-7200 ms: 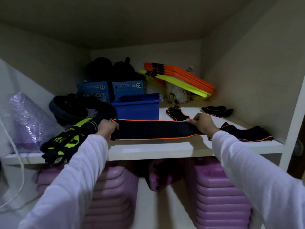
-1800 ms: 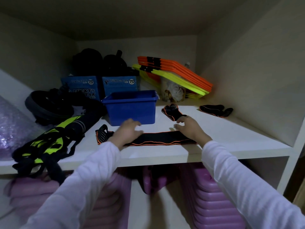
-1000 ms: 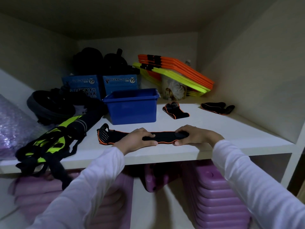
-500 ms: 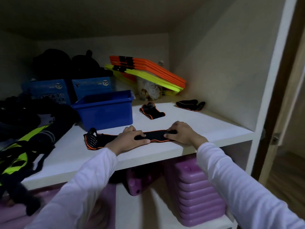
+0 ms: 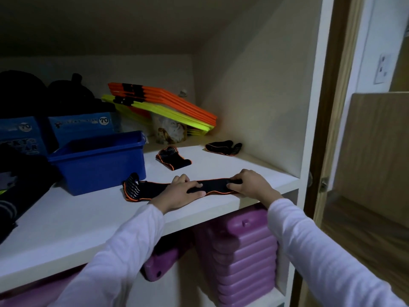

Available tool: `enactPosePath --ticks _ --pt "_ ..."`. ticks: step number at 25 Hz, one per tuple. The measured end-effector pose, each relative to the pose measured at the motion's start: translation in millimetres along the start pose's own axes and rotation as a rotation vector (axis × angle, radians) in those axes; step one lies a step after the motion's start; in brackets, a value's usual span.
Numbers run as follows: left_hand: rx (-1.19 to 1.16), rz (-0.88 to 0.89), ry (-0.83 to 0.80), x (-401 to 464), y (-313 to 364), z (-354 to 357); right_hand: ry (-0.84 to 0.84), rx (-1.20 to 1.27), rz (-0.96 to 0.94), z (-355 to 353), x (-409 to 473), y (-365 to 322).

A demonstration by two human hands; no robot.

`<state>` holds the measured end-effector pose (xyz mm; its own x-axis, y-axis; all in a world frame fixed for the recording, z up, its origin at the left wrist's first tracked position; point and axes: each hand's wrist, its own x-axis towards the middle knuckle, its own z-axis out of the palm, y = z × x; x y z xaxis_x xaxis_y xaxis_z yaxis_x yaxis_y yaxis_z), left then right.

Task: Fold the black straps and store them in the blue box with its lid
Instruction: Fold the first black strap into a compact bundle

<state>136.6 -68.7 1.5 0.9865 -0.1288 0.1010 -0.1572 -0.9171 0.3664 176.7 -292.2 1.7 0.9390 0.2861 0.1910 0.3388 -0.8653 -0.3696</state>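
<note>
Dim white cupboard shelf [image 5: 66,222] w/ wooden door [image 5: 374,151] at right

We are at a home storage closet.
We see white shelves [image 5: 73,220] crowded with sports gear, orange and yellow hurdles [image 5: 168,103] at centre, a wooden door [image 5: 376,151] at right.

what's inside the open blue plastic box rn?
Only the open blue plastic box rim and a dark strip of inner wall show. Its front wall hides the floor, so contents can't be told.
</note>
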Motion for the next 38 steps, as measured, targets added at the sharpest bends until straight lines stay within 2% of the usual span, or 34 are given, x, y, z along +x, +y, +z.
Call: enactPosePath --ticks 6,11,20,24,28,32,34,36,38 --pt "0.163 0.011 -0.137 45 46 11 0.166 -0.109 0.217 -6 -14 24" --pt "0.05 0.084 -0.221 72 77 30 0.212 -0.156 0.363 -15 -19 36" --pt "-0.331 0.172 -0.184 121 74 45 0.198 -0.226 0.442 -11 -23 28" --pt "-0.243 0.184 -0.22 141 50 43 0.079 -0.215 0.488 -15 -24 11" --pt "-0.218 0.163 -0.229 146 25 29 -0.089 -0.148 0.382 -18 -23 -19" --pt "0.055 0.117 0.022 137 16 9 -0.073 -0.11 0.231 3 -18 -55" --pt "-0.035 0.155 0.078 126 13 6 -0.066 -0.094 0.22 10 -14 -67" --pt "-0.226 0.176 0.048 107 10 5 -0.065 -0.086 0.213 15 -11 -76" --pt "-0.303 0.188 0.011 90 10 6 -0.063 -0.087 0.209 19 -10 -81"
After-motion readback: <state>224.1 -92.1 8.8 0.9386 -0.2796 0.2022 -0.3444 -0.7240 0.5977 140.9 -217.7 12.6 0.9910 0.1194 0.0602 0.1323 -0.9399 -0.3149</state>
